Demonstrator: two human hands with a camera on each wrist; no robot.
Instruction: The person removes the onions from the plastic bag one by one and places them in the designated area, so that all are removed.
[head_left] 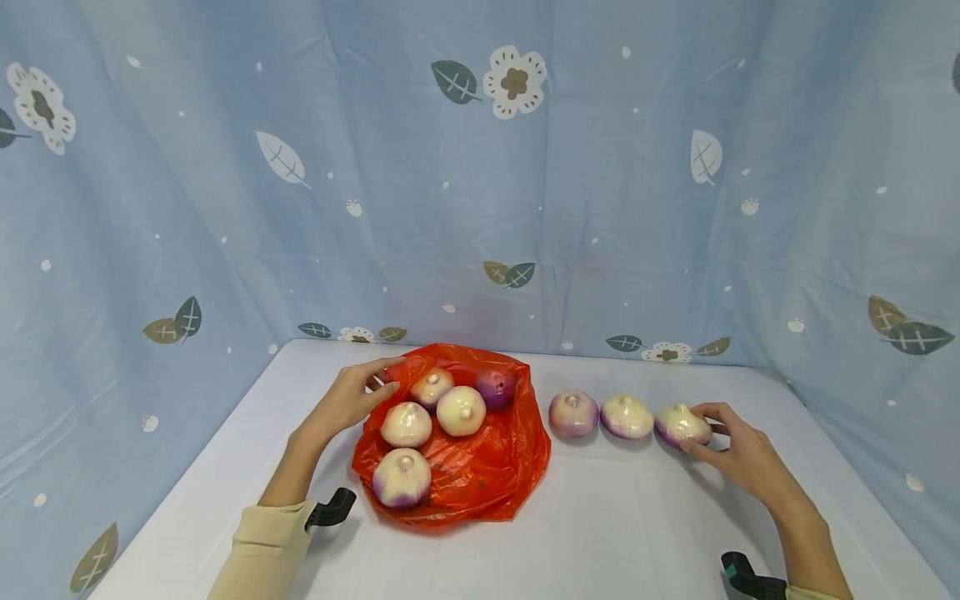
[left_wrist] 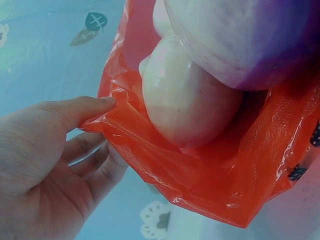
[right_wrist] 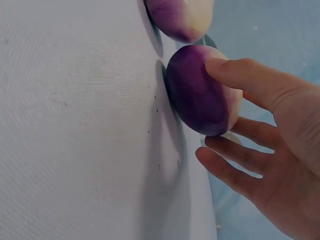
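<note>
A red plastic bag [head_left: 480, 467] lies spread with its mouth wide, holding several white-and-purple onions [head_left: 461, 411] and one darker purple onion [head_left: 496, 389]. My left hand [head_left: 351, 398] is at the bag's left edge; in the left wrist view, thumb and fingers pinch the red film [left_wrist: 125, 135] beside a pale onion [left_wrist: 185, 95]. Right of the bag, three onions stand in a row. My right hand [head_left: 742, 450] holds the rightmost onion [head_left: 682, 425] between thumb and fingers. In the right wrist view its purple side [right_wrist: 197, 95] shows close over the tabletop, thumb on its near face.
The row's other onions, a pinkish one [head_left: 573, 414] nearest the bag and a pale one [head_left: 627, 417] in the middle, sit on the white table [head_left: 600, 533]. A blue patterned curtain [head_left: 630, 233] hangs behind and at both sides. A black wrist mount [head_left: 330, 508] juts from the left sleeve.
</note>
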